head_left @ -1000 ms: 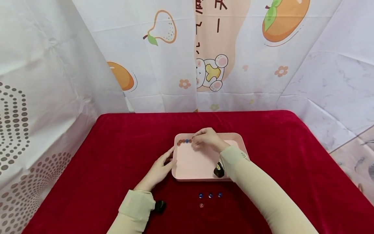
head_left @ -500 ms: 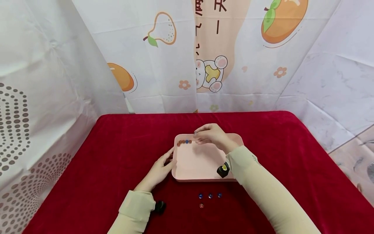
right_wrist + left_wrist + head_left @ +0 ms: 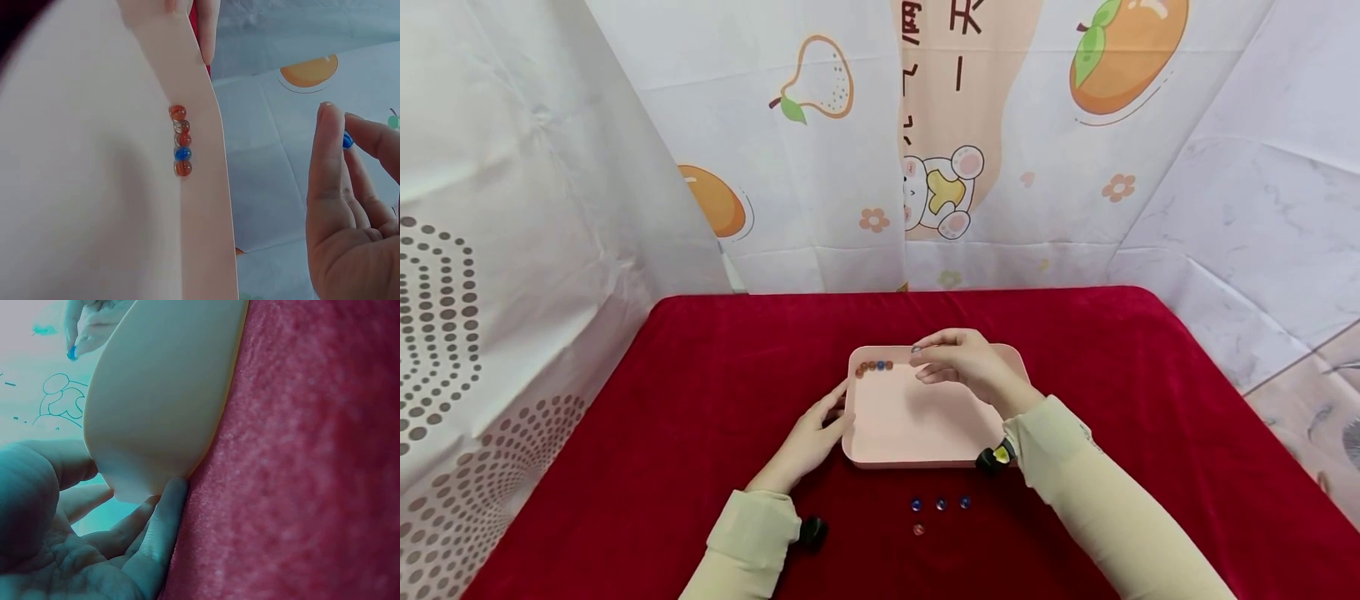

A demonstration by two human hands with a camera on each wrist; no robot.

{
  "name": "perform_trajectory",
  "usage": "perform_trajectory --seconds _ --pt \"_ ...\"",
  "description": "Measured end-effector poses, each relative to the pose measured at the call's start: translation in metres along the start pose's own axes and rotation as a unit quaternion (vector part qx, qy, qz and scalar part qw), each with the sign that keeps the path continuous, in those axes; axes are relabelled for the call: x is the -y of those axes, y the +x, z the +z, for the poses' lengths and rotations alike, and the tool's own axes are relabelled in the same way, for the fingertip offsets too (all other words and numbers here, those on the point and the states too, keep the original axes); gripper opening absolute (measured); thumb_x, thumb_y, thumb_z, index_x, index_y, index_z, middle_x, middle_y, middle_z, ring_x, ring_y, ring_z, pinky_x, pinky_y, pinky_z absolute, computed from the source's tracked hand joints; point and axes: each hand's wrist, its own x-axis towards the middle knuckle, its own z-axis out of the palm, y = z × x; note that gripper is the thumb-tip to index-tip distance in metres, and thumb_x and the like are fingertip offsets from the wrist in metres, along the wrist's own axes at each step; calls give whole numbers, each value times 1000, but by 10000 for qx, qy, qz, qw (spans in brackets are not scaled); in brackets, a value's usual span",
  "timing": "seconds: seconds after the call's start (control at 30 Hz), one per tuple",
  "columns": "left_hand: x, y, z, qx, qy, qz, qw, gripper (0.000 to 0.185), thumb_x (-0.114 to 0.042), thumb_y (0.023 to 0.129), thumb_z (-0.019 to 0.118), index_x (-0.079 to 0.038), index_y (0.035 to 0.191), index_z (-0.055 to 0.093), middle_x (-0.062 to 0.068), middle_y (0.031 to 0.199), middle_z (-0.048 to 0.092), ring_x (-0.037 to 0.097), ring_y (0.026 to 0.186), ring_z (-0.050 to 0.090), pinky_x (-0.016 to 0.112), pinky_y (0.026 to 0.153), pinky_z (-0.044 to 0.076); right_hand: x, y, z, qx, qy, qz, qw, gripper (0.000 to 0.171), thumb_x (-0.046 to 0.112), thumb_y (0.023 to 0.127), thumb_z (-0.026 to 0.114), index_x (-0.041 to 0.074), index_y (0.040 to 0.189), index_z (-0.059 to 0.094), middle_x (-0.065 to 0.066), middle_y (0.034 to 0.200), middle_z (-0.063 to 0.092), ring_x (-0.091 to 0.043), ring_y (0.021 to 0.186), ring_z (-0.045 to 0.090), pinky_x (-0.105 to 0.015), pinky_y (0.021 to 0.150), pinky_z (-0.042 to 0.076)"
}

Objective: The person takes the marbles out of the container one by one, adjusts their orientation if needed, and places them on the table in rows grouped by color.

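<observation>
Right hand [image 3: 967, 367] pinches a blue bead [image 3: 347, 139] (thumb, forefinger) – left hand's [image 3: 807, 440] straight fingers touch the tray [image 3: 910, 425]

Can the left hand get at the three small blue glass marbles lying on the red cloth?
Probably yes: the left hand only rests against the pink plastic tray, and nothing lies between it and the marbles.

A pale pink tray [image 3: 910, 425] with rounded corners lies flat near the middle of the red surface [image 3: 625, 433]. A short row of small glass beads [image 3: 874, 366], mostly orange with one blue, sits against its far left corner. The right hand [image 3: 970, 362] pinches a blue bead [image 3: 347, 139] above the tray's far edge; the left hand [image 3: 808, 442] touches its left wall.
</observation>
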Motion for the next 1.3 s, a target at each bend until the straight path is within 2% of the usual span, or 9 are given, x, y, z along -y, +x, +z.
perform_trajectory --seconds 0.27,0.57,0.8,1.3 --pt "-1 -1 0 -7 -33 -39 10000 58 -20 102 56 -22 156 35 12 143 52 28 126 52 44 102 45 -4 -20 -12 -161 166 -19 9997 35 8 91 69 -10 121 61 -6 93 76 -15 73 73 -32 77 60" --pt "-3 -2 0 9 -57 -32 10000 58 -19 102 55 -22 156 35 13 142 52 28 125 53 43 101 46 -9 -40 -15 24 671 -237 9975 16 0 91 65 -3 106 68 -5 87 76 -15 69 73 -32 73 60" --pt "-2 -1 0 14 -26 -39 10000 58 -20 102 56 -21 156 35 12 141 52 28 125 53 43 101 45 -12 -55 -15 129 600 -136 9980 10 4 93 63 6 101 69 -3 89 75 -13 72 73 -30 76 60" --pt "-2 -2 -1 0 -124 8 9999 58 -21 101 57 -21 155 35 11 140 53 29 127 53 49 105 43 -21 -76 -18 497 629 -217 9965 14 2 94 60 11 98 69 -2 90 75 -10 73 72 -27 75 59"
